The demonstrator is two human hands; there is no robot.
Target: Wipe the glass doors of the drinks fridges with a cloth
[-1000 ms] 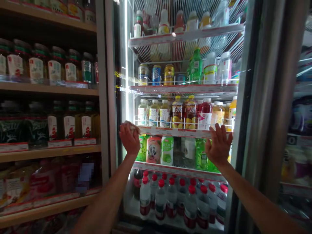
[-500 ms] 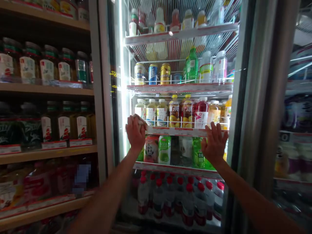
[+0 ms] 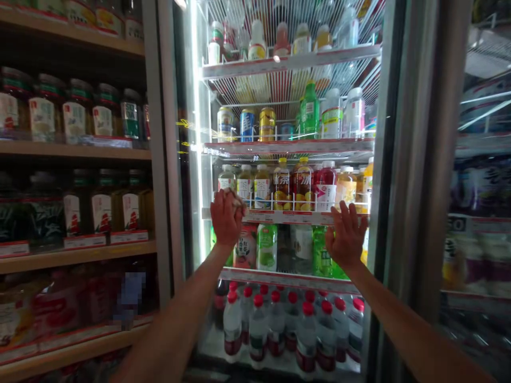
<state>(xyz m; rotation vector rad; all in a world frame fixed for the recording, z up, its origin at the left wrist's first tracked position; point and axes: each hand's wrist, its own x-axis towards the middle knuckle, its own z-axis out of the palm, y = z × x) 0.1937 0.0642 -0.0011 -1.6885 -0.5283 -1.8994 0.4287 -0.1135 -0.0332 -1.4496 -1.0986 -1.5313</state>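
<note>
I face a glass-fronted drinks cooler (image 3: 191, 159). My left hand (image 3: 225, 218) is closed around a crumpled pale cloth (image 3: 236, 200) and presses it against the glass at the height of the third shelf. My right hand (image 3: 346, 234) lies flat on the glass with fingers spread, further right near the door frame (image 3: 385, 175). Behind the glass, bottles of tea and juice (image 3: 291, 183) stand in a row above the hands, and green-labelled bottles (image 3: 266, 246) stand below them.
Wooden shelves (image 3: 75, 153) with jars and bottles run along the left. Water bottles with red caps (image 3: 275, 324) fill the cooler's lowest shelf; cans (image 3: 247, 125) sit higher up. Another cooler door (image 3: 479, 186) stands at the right.
My left hand with the cloth has slid to the right and slightly up across the glass. My right hand stays flat on the glass. The view has shifted a little.
</note>
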